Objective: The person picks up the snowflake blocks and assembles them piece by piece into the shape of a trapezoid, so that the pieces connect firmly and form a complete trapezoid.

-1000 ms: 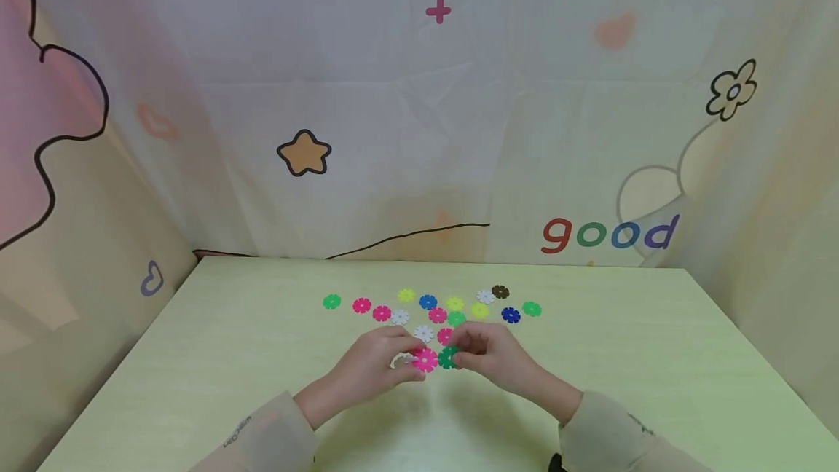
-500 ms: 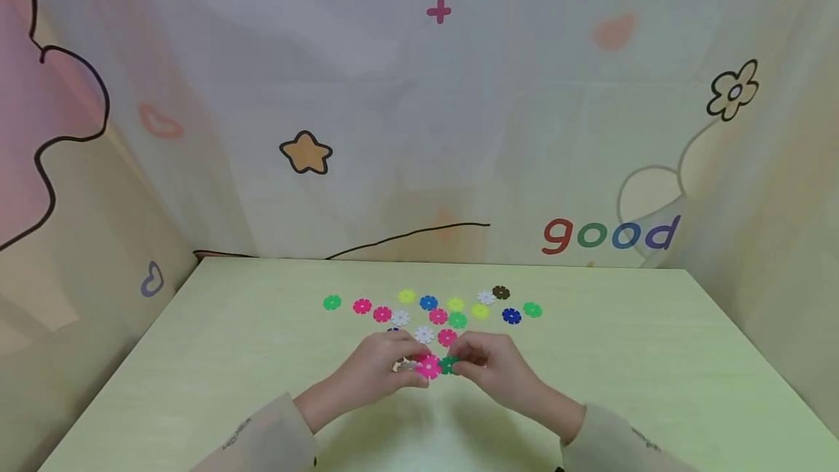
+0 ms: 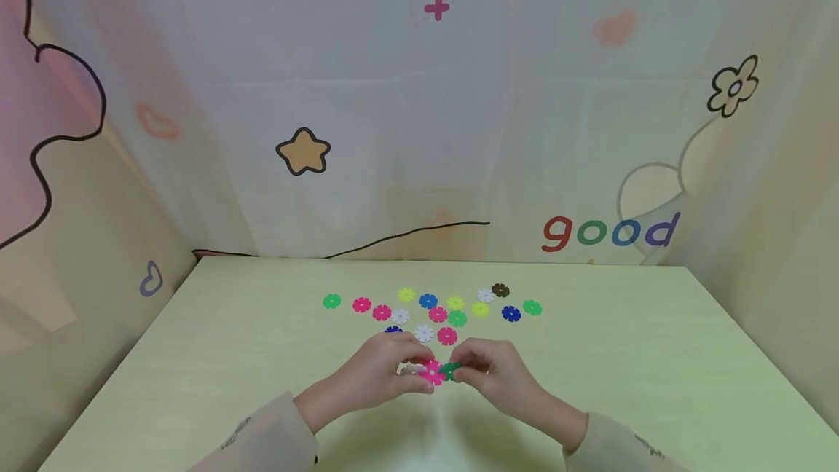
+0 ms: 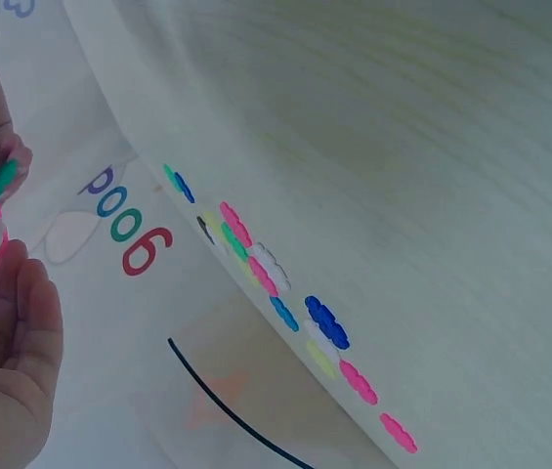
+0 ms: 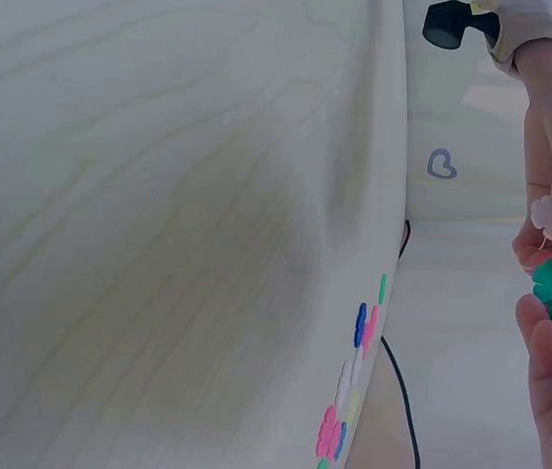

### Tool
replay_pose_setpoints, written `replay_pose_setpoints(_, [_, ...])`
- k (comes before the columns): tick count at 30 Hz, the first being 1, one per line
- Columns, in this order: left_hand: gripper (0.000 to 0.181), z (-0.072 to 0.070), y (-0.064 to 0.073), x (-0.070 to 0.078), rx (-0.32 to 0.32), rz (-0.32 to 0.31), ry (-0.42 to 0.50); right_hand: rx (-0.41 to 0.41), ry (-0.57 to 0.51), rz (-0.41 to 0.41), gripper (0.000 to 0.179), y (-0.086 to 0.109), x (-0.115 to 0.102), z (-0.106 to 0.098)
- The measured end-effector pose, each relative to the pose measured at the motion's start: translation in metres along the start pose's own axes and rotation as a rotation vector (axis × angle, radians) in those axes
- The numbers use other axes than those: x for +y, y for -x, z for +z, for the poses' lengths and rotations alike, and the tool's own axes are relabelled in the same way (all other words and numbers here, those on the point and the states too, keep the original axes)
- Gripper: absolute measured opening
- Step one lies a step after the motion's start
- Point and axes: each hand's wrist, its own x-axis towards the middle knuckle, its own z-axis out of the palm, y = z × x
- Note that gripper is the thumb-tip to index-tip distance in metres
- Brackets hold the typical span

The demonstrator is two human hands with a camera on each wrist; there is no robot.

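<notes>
Above the front middle of the table, my left hand (image 3: pixel 390 370) pinches a pink notched snowflake disc (image 3: pixel 432 373) between thumb and fingers. A white disc (image 5: pixel 546 217) joins the pink one on its left side, partly covered by that hand in the head view. From the right, my right hand (image 3: pixel 494 368) pinches a dark green notched disc (image 3: pixel 448 371). The green disc meets the pink disc's edge at an angle; how deep their slots sit together cannot be told. In the left wrist view, the green disc (image 4: pixel 3 181) stands edge-on beside the pink one.
Several loose discs lie flat beyond the hands, among them a pink disc (image 3: pixel 447 336), a white disc (image 3: pixel 424 333), a dark blue disc (image 3: pixel 511 314) and a brown disc (image 3: pixel 501 290). The pale table (image 3: pixel 623 370) ends at a printed curtain (image 3: pixel 393 130).
Both hands have come slightly nearer the body with the held discs. The green disc, apart from the pink one a second ago, now touches it. The loose discs lie where they were.
</notes>
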Motion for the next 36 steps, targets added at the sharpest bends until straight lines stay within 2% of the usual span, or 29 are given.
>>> replay_pose_setpoints(4, [0.046, 0.002, -0.001, 0.002, -0.034, -0.037, 0.007, 0.008, -0.001, 0.013, 0.006, -0.002, -0.001, -0.001])
replay_pose_setpoints(10, [0.041, 0.009, -0.002, 0.004, 0.006, 0.014, 0.023, 0.002, 0.009, 0.018, 0.008, -0.003, -0.003, -0.002])
replay_pose_setpoints(14, [0.038, 0.010, -0.003, 0.003, 0.003, 0.000, 0.041, -0.041, 0.024, 0.067, 0.011, -0.003, -0.001, -0.006])
replay_pose_setpoints(18, [0.039, 0.009, -0.002, -0.001, -0.014, -0.053, 0.025, -0.058, 0.049, 0.146, 0.016, -0.006, 0.005, -0.021])
replay_pose_setpoints(22, [0.039, 0.006, 0.001, -0.007, -0.010, -0.093, 0.017, 0.005, 0.102, 0.218, 0.019, -0.011, 0.021, -0.046])
replay_pose_setpoints(27, [0.038, 0.004, 0.001, -0.012, -0.008, -0.086, 0.010, 0.056, 0.210, 0.335, 0.023, -0.022, 0.051, -0.078])
replay_pose_setpoints(31, [0.038, 0.006, -0.001, -0.016, -0.003, -0.069, -0.030, 0.045, 0.289, 0.421, 0.024, -0.031, 0.078, -0.098])
replay_pose_setpoints(36, [0.036, 0.009, -0.004, -0.017, 0.005, -0.051, -0.060, -0.019, 0.343, 0.441, 0.026, -0.038, 0.100, -0.112])
